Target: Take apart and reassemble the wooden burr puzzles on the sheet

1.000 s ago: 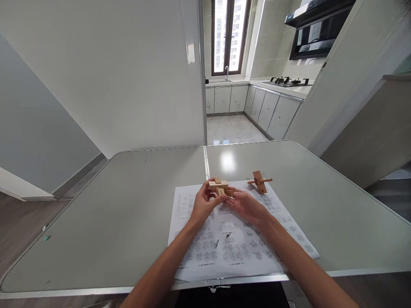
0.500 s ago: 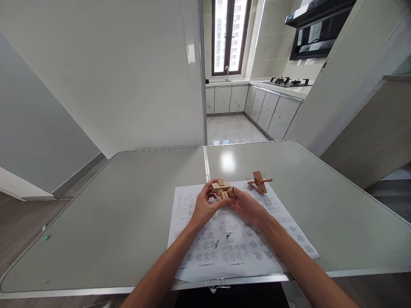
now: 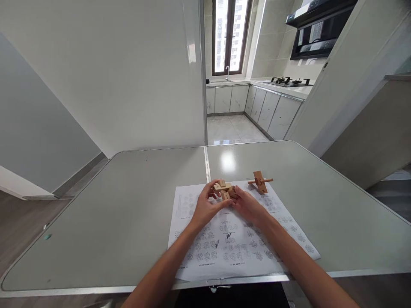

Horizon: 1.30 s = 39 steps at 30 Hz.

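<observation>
A small puzzle of interlocked light wooden blocks (image 3: 222, 188) is held between both hands just above a printed paper sheet (image 3: 237, 244). My left hand (image 3: 205, 206) pinches its left side with thumb and fingertips. My right hand (image 3: 248, 206) grips its right side from below, fingers curled. A second wooden piece (image 3: 260, 182), a flat block crossed by a thin dowel, lies on the sheet's far right corner, apart from both hands.
The sheet lies on a grey folding table (image 3: 128, 205) with a centre seam and metal rim. Beyond the far edge stand a white wall panel (image 3: 122, 72) and an open doorway to a kitchen with cabinets (image 3: 266, 109).
The hands have turned the wooden puzzle slightly and brought it a little to the right and lower. The other wooden piece has not moved.
</observation>
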Tool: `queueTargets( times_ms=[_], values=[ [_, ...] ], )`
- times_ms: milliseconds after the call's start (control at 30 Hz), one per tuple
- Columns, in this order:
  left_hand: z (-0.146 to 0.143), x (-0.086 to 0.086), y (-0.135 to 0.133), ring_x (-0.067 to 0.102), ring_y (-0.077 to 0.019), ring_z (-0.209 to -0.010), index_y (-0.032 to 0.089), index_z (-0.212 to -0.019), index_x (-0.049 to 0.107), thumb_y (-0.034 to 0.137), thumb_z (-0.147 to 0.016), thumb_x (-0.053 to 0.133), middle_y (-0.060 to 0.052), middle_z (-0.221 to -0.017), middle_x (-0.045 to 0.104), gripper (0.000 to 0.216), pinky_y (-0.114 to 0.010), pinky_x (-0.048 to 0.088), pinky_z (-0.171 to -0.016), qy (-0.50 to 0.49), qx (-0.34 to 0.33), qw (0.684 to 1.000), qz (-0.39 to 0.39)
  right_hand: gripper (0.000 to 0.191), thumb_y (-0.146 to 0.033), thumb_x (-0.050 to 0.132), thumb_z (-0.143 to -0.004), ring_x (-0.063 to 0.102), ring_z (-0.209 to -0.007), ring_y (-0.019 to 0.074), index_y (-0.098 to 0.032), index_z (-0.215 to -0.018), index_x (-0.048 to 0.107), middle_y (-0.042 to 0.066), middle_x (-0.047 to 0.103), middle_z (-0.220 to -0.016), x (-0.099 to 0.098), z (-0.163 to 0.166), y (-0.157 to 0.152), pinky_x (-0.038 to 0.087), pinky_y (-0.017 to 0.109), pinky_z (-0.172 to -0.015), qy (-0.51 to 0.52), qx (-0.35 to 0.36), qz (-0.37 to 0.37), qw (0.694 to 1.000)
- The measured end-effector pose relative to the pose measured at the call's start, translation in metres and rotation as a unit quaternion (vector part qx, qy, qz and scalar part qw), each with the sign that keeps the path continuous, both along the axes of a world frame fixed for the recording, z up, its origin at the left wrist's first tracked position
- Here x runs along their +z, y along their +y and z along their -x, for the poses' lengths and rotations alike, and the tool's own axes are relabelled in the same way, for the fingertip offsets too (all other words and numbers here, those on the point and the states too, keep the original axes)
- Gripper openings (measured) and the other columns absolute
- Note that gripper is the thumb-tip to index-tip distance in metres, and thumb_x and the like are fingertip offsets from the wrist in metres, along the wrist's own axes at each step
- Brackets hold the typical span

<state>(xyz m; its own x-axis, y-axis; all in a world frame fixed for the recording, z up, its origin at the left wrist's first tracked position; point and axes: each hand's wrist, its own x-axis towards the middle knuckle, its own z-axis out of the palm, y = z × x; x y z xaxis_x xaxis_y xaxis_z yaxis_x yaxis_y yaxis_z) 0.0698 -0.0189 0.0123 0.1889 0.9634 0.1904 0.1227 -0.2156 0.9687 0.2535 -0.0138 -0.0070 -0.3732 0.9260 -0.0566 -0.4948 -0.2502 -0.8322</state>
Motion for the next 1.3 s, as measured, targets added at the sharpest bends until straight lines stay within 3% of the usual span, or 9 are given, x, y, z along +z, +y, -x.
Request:
queueTargets(
  times_ms=[300, 733, 1033, 1133, 1300],
  values=[
    [0.000, 0.004, 0.002, 0.063, -0.0173, -0.091, 0.024, -0.131, 0.063, 0.041, -0.074, 0.088, -0.007, -0.110, 0.070, 0.065, -0.030, 0.052, -0.084, -0.039, -0.017, 0.998, 0.052, 0.043, -0.058, 0.074, -0.089, 0.067, -0.111, 0.0247, -0.021, -0.110, 0.079, 0.009, 0.076, -0.111, -0.002, 0.000, 0.001, 0.052, 0.034, -0.104, 0.004, 0.017, -0.001, 1.000],
    [0.000, 0.004, -0.002, 0.062, -0.0204, -0.095, 0.028, -0.128, 0.066, 0.042, -0.071, 0.091, -0.006, -0.118, 0.064, 0.064, -0.034, 0.053, -0.083, 0.059, -0.017, 0.997, -0.052, 0.045, -0.058, 0.070, -0.092, 0.068, -0.103, 0.0249, -0.019, -0.113, 0.079, 0.010, 0.077, -0.106, 0.007, 0.000, -0.003, 0.056, 0.034, -0.090, -0.006, 0.025, 0.003, 1.000],
    [0.001, 0.009, -0.005, 0.062, -0.0207, -0.095, 0.029, -0.130, 0.063, 0.044, -0.073, 0.090, -0.006, -0.120, 0.069, 0.065, -0.036, 0.053, -0.085, 0.079, -0.045, 0.994, -0.065, 0.046, -0.060, 0.071, -0.090, 0.068, -0.091, 0.0239, -0.018, -0.107, 0.079, 0.010, 0.076, -0.099, 0.007, -0.001, -0.003, 0.055, 0.034, -0.081, -0.045, 0.024, -0.019, 0.999],
    [0.001, 0.009, -0.006, 0.062, -0.0209, -0.094, 0.028, -0.129, 0.065, 0.047, -0.072, 0.090, -0.006, -0.117, 0.071, 0.065, -0.037, 0.053, -0.087, 0.092, -0.042, 0.992, -0.077, 0.043, -0.059, 0.076, -0.086, 0.067, -0.084, 0.0218, -0.019, -0.101, 0.078, 0.008, 0.075, -0.093, 0.003, 0.000, -0.004, 0.054, 0.031, -0.074, -0.072, -0.010, -0.024, 0.997],
    [-0.001, 0.005, -0.006, 0.058, -0.0180, -0.085, 0.027, -0.131, 0.065, 0.045, -0.069, 0.092, -0.005, -0.106, 0.070, 0.070, -0.034, 0.052, -0.082, 0.073, -0.010, 0.996, -0.056, 0.059, -0.073, 0.065, -0.088, 0.071, -0.095, 0.0275, -0.020, -0.111, 0.076, 0.012, 0.076, -0.104, 0.003, 0.005, -0.004, 0.057, 0.036, -0.079, -0.072, -0.029, -0.039, 0.996]
  ],
)
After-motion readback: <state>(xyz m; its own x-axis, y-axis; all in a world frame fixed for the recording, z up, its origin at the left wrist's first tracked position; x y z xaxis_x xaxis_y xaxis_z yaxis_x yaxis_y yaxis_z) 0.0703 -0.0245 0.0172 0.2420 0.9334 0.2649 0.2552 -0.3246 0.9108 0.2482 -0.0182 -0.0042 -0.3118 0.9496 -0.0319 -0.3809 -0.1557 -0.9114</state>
